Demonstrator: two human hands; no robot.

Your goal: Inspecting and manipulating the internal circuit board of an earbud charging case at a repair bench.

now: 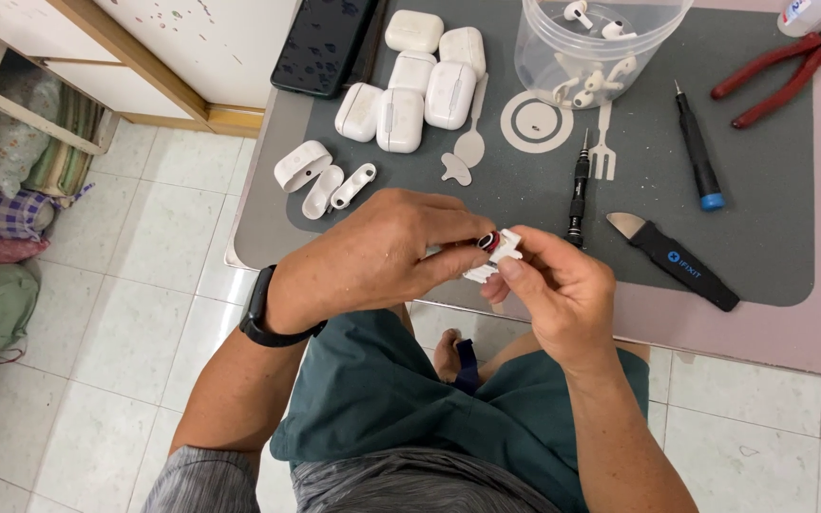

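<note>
Over the grey mat [772, 190] we pinch a small white plastic part [496, 255] between left hand [382, 256] and right hand [558, 290]; it looks light, rigid, fragile, best held by its edges.

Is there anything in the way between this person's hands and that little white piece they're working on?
Nothing visible: both the left hand and the right hand already pinch the small white part directly, above the table's near edge. The tools lie apart on the grey mat.
</note>
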